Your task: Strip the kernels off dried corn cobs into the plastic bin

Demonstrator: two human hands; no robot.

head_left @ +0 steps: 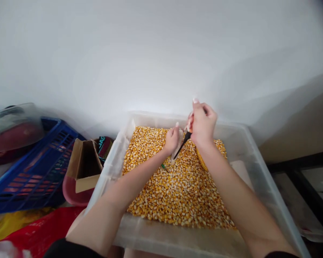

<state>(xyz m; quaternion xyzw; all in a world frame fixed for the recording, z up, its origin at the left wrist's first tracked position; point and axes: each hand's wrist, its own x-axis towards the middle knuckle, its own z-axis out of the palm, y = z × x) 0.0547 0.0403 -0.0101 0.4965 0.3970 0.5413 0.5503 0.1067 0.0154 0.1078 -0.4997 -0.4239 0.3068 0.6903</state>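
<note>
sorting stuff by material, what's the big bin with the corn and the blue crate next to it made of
Bin: looks like translucent plastic, semi-matte; the milky walls let light through and the corn kernels show dimly through the front wall. Blue crate: apparently rigid moulded plastic with a slight sheen; uniform colour and slotted lattice sides suggest it.

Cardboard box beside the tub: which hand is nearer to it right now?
Left. The left hand is over the corn kernels in the clear tub, on the side toward the cardboard box. The right hand, holding a dark-handled tool, is farther away from it.
</note>
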